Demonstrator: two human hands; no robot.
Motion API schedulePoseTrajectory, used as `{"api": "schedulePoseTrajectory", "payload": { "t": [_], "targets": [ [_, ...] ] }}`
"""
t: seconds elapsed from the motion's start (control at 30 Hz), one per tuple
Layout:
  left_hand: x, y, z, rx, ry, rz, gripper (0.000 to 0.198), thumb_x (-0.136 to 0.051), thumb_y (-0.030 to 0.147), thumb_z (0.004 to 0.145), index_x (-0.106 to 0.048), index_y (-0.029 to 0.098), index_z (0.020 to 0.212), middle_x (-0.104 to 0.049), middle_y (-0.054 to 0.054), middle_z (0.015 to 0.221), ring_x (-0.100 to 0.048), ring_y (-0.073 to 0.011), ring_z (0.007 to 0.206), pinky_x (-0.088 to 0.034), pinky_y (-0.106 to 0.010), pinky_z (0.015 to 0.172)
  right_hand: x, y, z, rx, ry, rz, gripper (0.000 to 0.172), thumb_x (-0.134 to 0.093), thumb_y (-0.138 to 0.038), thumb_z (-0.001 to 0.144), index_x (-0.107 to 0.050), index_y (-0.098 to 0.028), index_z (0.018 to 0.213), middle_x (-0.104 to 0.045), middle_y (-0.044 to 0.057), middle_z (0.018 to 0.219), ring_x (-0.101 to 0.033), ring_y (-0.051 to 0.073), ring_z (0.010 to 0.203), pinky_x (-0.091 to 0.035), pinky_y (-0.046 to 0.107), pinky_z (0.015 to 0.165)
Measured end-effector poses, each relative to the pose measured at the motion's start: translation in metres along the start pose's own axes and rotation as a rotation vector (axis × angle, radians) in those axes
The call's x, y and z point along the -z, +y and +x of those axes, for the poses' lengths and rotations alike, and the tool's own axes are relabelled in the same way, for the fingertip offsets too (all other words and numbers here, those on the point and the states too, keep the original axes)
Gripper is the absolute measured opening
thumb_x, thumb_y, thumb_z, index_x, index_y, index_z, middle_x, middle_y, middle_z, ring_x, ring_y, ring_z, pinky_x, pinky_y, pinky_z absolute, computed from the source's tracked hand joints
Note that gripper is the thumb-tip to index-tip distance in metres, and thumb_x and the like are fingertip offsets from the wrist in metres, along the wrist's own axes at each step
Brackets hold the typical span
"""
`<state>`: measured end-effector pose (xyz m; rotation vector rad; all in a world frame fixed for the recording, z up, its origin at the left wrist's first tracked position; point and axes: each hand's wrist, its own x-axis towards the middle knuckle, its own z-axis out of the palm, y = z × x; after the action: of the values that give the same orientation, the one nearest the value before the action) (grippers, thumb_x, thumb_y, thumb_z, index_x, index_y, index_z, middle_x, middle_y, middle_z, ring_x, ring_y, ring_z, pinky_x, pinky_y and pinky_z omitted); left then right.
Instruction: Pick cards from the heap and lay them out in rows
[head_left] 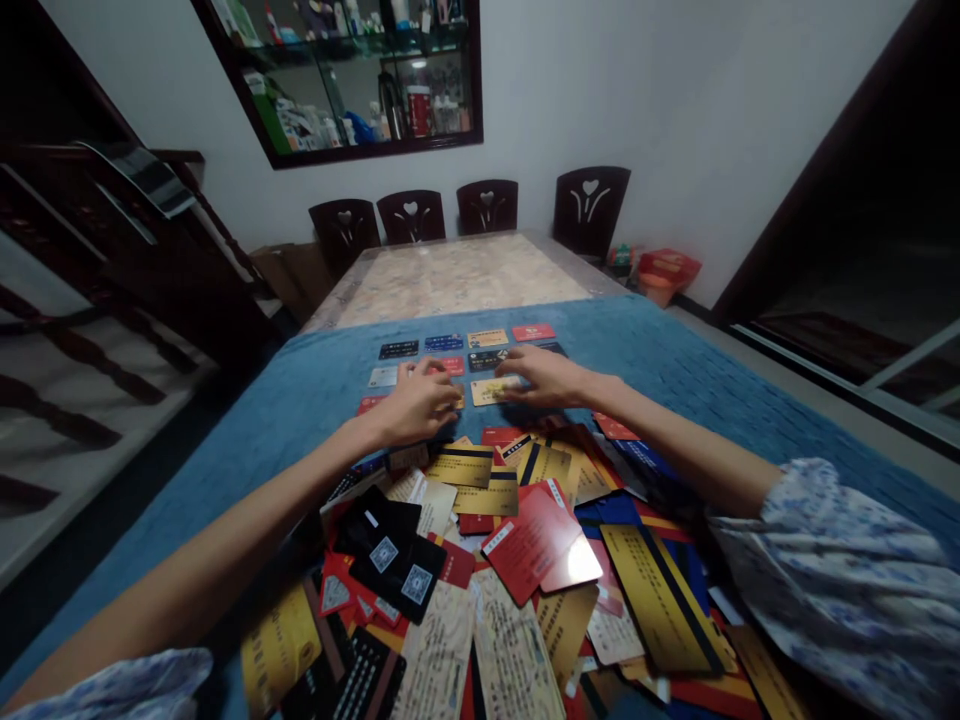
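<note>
Several plastic cards lie in rows on the blue cloth [337, 375], with a dark card [399, 349] and a pink-red card [533, 332] in the far row. My left hand [424, 403] is bent over the near row, fingers curved and apart, partly covering an orange card [458, 397]. Beside it lies a pale gold card [487, 392], flat on the cloth. My right hand [549, 376] reaches over that card's right end with fingers spread, the tips at or just above it. Whether they touch is unclear. Under my forearms spreads a heap of loose cards [536, 540].
Beyond the cloth, the bare patterned tabletop [465, 270] runs towards several dark chairs [487, 207] along the wall. A glass-shelved cabinet [360, 90] hangs above. A stair railing [67, 390] stands left, and a red bag [666, 268] sits on the floor at right.
</note>
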<state>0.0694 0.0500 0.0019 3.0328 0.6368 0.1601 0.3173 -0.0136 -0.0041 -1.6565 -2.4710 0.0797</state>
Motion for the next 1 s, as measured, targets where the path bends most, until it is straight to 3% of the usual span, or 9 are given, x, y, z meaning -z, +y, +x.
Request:
{"api": "schedulePoseTrajectory", "payload": {
  "t": [0.2,0.43,0.7,1.0],
  "targets": [
    [0.003,0.018,-0.031,0.040,-0.029,-0.066,0.016,-0.061,0.025,0.086,-0.072,0.021,0.097,-0.070,-0.008,0.112,-0.038,-0.0334,0.126,-0.026,-0.055,0.101,0.006,-0.046,-0.018,0.126,-0.037,-0.015,0.037,-0.064,-0.043,0.087,-0.069,-0.016,0.112,-0.066,0.013,0.107,-0.057,0.027,0.098,-0.043,0.036,0.081],
    [0.004,0.031,-0.040,0.028,-0.125,-0.103,0.017,-0.057,0.023,0.087,-0.073,0.021,0.091,-0.071,-0.007,0.102,-0.039,-0.0317,0.124,-0.028,-0.054,0.101,0.004,-0.087,-0.030,0.175,-0.174,-0.031,0.050,-0.060,-0.064,0.084,-0.070,-0.016,0.096,-0.065,0.012,0.099,-0.058,0.025,0.088,-0.042,0.035,0.075],
    [0.000,0.034,-0.040,0.032,-0.162,-0.123,0.016,-0.058,0.023,0.088,-0.072,0.019,0.083,-0.068,-0.008,0.098,-0.040,-0.0317,0.122,-0.032,-0.051,0.099,-0.005,-0.096,-0.031,0.106,-0.173,-0.035,0.044,-0.066,-0.055,0.082,-0.068,-0.015,0.100,-0.064,0.014,0.103,-0.057,0.028,0.096,-0.043,0.035,0.074],
    [0.000,0.026,-0.040,0.002,-0.152,-0.215,0.019,-0.055,0.023,0.090,-0.073,0.019,0.088,-0.069,-0.008,0.100,-0.042,-0.0269,0.118,-0.032,-0.047,0.103,-0.008,-0.088,-0.035,0.192,-0.098,-0.021,0.027,-0.056,-0.038,0.088,-0.071,-0.015,0.089,-0.067,0.011,0.091,-0.058,0.020,0.075,-0.038,0.030,0.065]
  ]
}}
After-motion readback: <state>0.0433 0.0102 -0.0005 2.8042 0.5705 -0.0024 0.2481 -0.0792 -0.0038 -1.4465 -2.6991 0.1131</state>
